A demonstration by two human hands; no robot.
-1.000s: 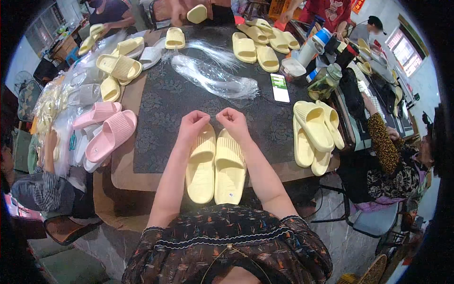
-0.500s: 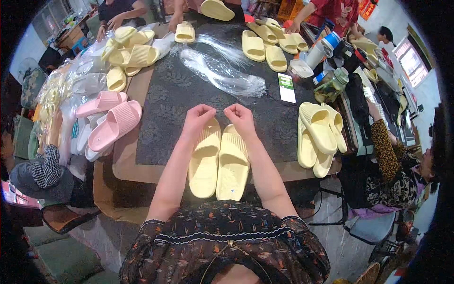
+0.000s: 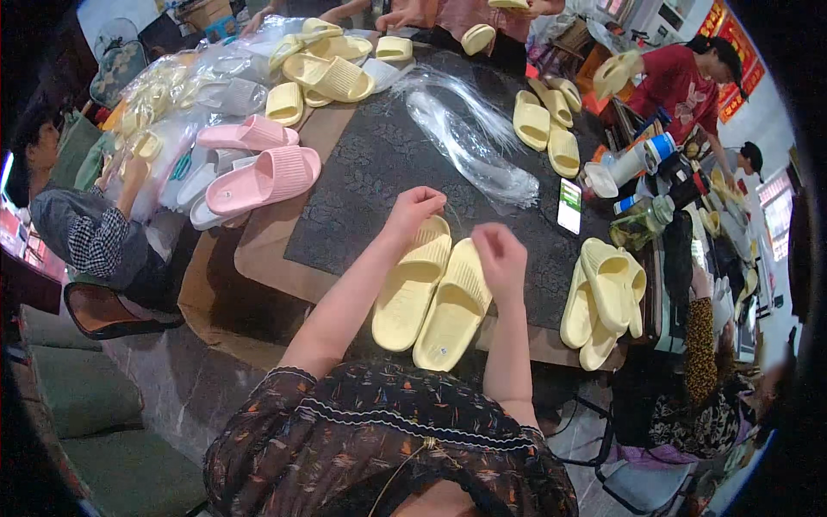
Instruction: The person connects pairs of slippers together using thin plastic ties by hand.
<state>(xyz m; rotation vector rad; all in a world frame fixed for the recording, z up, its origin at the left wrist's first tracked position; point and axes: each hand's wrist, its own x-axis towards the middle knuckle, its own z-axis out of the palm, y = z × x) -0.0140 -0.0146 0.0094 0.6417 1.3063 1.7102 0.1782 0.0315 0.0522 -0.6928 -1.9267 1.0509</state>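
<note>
A pair of pale yellow slippers, a left-hand one [image 3: 401, 297] and a right-hand one [image 3: 450, 314], lies side by side at the table's near edge, heels toward me. My left hand [image 3: 415, 211] is pinched shut above the toe of the left-hand slipper, and a thin clear plastic strand [image 3: 454, 211] shows at its fingertips. Over the toe of the right-hand slipper, my right hand [image 3: 501, 256] is closed and slightly blurred; its fingertips are hard to make out. Beyond both hands lies a loose bundle of clear plastic strands [image 3: 469, 142].
Pink slippers [image 3: 267, 183] lie left, near piled yellow slippers [image 3: 332, 73] and plastic bags. At right are stacked yellow slippers [image 3: 610, 289], a phone [image 3: 569, 207] and a jar [image 3: 642, 222]. Several co-workers sit or stand around the table [image 3: 345, 181].
My hands have moved apart, the right one dropping lower toward the right-hand slipper. The whole view has turned, so the table and slippers appear tilted and shifted to the right.
</note>
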